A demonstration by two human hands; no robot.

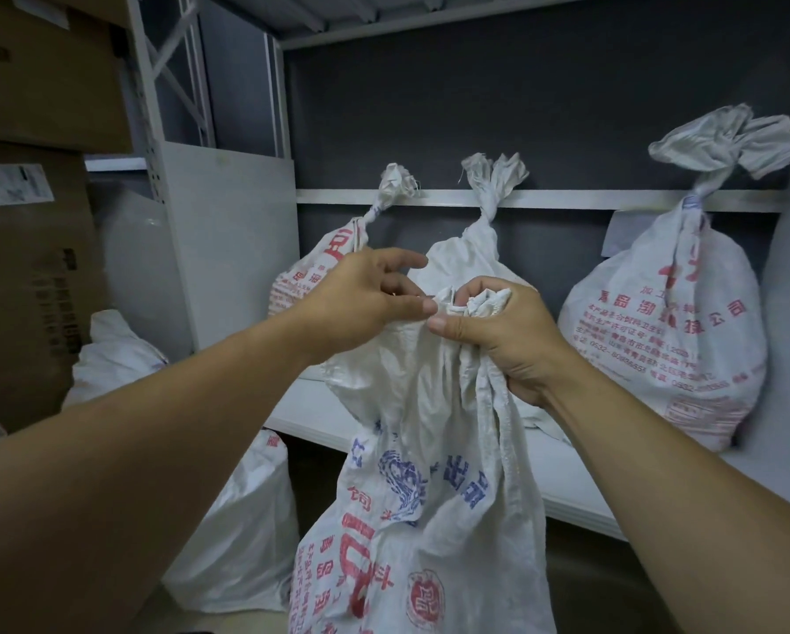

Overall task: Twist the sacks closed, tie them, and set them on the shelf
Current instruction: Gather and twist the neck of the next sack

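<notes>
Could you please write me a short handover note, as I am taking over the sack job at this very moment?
The right hand grips the bunched neck of the held sack.
The left hand pinches the fabric beside it.
Done: three tied sacks stand on the shelf.
Left: twist and tie the held sack, which is in front of the shelf and not yet tied, then shelve it. Two floor sacks wait at the left. Their tops are hidden, so check them.

Stacked cardboard boxes at left (one with white label), dark grey wall
</notes>
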